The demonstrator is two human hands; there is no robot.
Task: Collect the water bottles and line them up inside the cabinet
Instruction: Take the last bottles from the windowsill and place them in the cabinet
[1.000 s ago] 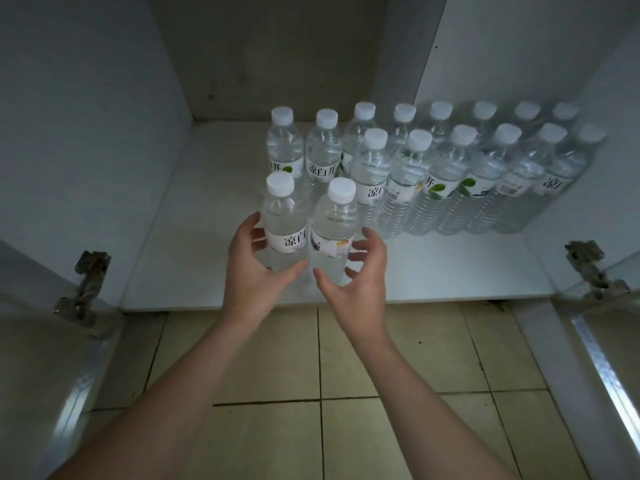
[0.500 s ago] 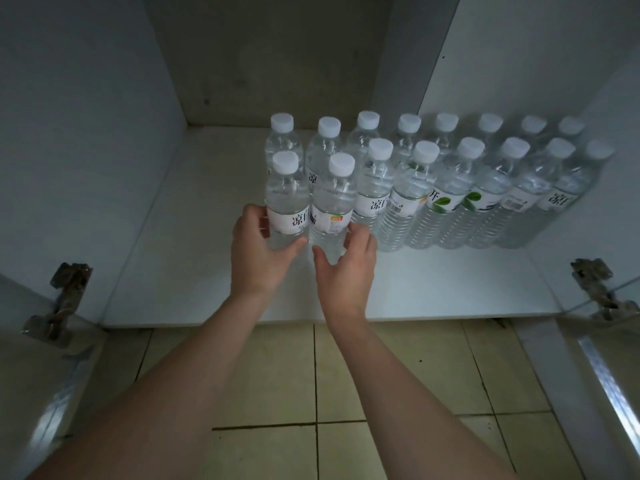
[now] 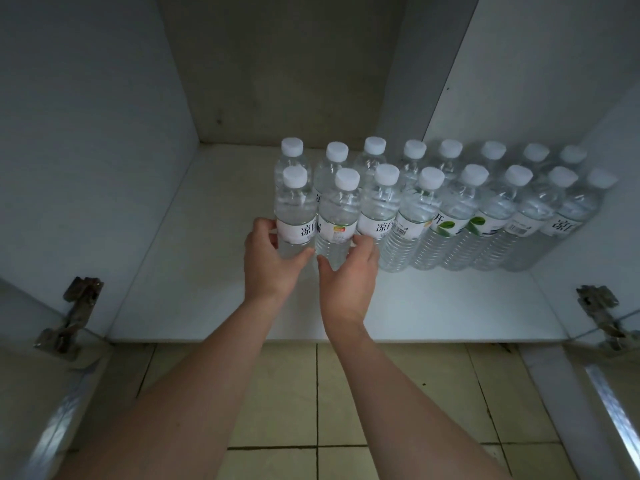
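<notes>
Several clear water bottles with white caps stand upright in two rows on the white cabinet floor (image 3: pixel 214 271). At the left end of the front row, my left hand (image 3: pixel 270 261) wraps the lower body of the leftmost bottle (image 3: pixel 294 216). Beside it, my right hand (image 3: pixel 349 275) grips the base of the second bottle (image 3: pixel 337 220), which touches the third front bottle (image 3: pixel 379 209). The back row (image 3: pixel 450 152) runs behind them to the right wall. My fingers hide both bottles' bases.
The cabinet's left wall (image 3: pixel 86 150) and back wall (image 3: pixel 277 81) enclose bare shelf left of the bottles. Metal door hinges sit at the left (image 3: pixel 71 313) and right (image 3: pixel 604 313) front corners. Beige floor tiles (image 3: pixel 287 393) lie below the shelf edge.
Both hands have closed on the two front-left bottles and pushed them back from the shelf's front area into line with the front row.
</notes>
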